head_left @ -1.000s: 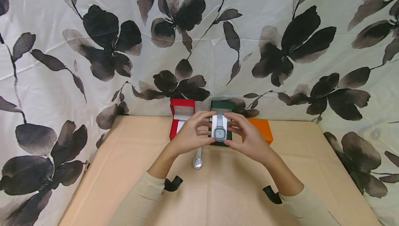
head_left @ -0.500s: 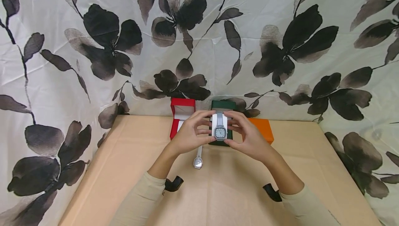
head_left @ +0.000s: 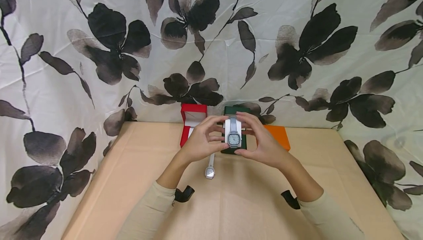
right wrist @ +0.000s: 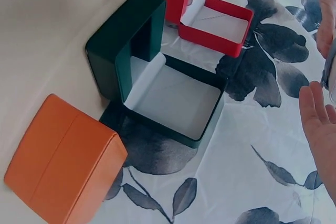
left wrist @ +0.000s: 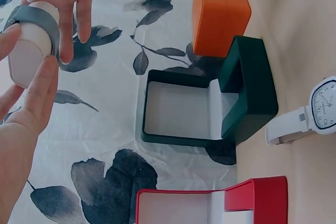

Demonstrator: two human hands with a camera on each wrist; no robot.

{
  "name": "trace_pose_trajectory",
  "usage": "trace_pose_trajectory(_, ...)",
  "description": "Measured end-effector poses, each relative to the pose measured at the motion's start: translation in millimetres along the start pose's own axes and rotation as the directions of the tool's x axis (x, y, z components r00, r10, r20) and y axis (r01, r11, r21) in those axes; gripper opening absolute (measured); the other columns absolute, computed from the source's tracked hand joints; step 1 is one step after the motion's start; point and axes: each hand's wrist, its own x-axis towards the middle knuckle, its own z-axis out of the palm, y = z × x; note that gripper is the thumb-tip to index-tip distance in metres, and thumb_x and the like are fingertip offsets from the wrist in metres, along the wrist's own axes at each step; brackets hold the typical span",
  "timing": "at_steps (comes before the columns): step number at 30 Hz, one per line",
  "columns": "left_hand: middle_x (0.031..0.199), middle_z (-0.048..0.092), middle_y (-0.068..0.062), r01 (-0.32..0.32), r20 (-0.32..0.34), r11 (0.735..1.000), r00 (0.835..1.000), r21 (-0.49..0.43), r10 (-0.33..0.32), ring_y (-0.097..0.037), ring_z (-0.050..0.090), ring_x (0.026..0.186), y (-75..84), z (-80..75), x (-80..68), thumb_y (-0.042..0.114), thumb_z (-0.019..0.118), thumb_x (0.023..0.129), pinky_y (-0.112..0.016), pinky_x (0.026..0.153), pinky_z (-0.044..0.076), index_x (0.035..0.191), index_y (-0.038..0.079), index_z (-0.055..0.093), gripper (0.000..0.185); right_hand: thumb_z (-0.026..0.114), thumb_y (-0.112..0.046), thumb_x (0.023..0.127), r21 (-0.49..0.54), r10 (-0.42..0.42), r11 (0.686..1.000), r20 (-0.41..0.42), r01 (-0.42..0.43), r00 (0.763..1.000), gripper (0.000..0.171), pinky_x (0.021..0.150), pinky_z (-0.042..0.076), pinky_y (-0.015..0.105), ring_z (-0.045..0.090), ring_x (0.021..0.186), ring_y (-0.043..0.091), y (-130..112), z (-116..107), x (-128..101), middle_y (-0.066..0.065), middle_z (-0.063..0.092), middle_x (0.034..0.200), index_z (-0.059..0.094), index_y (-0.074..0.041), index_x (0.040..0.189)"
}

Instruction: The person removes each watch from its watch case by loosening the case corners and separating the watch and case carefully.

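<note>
Both hands hold a white cushion [head_left: 228, 132] with a grey square-faced watch [head_left: 234, 139] strapped round it, just above the open green box [head_left: 235, 111]. My left hand [head_left: 211, 139] pinches the cushion's left side between thumb and fingers. My right hand [head_left: 253, 139] pinches its right side. In the left wrist view the cushion [left wrist: 27, 51] and grey strap [left wrist: 38, 17] sit between the fingers [left wrist: 32, 95] of both hands. The green box [left wrist: 210, 109] shows an empty white lining. In the right wrist view my right hand [right wrist: 321, 116] is at the right edge, beside the green box [right wrist: 157, 80].
An open red box [head_left: 193, 116] stands left of the green one, and a closed orange box [head_left: 279, 136] stands to its right. A second watch [head_left: 209, 169] with a white strap lies on the tan table [head_left: 231, 203]. A flowered cloth [head_left: 99, 49] hangs behind and at the sides.
Both hands and the cushion have risen slightly, and my right fingers reach a little higher over the cushion. The boxes and the white-strapped watch have not moved.
</note>
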Motion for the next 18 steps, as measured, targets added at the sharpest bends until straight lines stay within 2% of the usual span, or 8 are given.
trace_pose_trajectory(8, 0.143, 0.051, -0.008, 0.011, 0.007, 1.0, 1.0, 0.0, -0.011, -0.028, 0.064, 0.116, 0.9, 0.3, -3.3, -0.007, 0.079, 0.084, -0.045, 0.096, 0.06, 0.148, 0.008, 0.05, 0.072, 0.094, -0.016, 0.075, -0.053, 0.012, 0.999, 0.02, -0.011, 1.0, 0.101, 0.106, 0.053, 0.046, 0.048, 0.136, 0.025, -7, 2, 5, 0.007, 0.03, 0.165, 0.034, -0.01, 0.156)
trace_pose_trajectory(13, 0.144, 0.05, -0.01, 0.014, 0.015, 1.0, 1.0, -0.013, -0.014, -0.029, 0.064, 0.116, 2.1, 0.5, -5.6, -0.007, 0.079, 0.084, -0.041, 0.095, 0.06, 0.149, 0.008, 0.049, 0.073, 0.095, -0.018, 0.074, -0.068, 0.028, 0.997, 0.032, -0.026, 0.999, 0.1, 0.108, 0.053, 0.046, 0.047, 0.137, 0.024, -11, 4, 5, 0.004, 0.031, 0.165, 0.035, -0.012, 0.154)
trace_pose_trajectory(18, 0.144, 0.049, -0.011, 0.004, 0.017, 0.999, 1.0, -0.04, -0.003, -0.029, 0.065, 0.115, 3.3, 0.6, -7.7, -0.008, 0.079, 0.083, -0.038, 0.093, 0.061, 0.148, 0.006, 0.049, 0.073, 0.095, -0.019, 0.074, -0.089, 0.022, 0.996, 0.037, -0.018, 0.999, 0.1, 0.107, 0.054, 0.041, 0.048, 0.134, 0.023, -15, 8, 6, 0.005, 0.034, 0.162, 0.035, -0.013, 0.154)
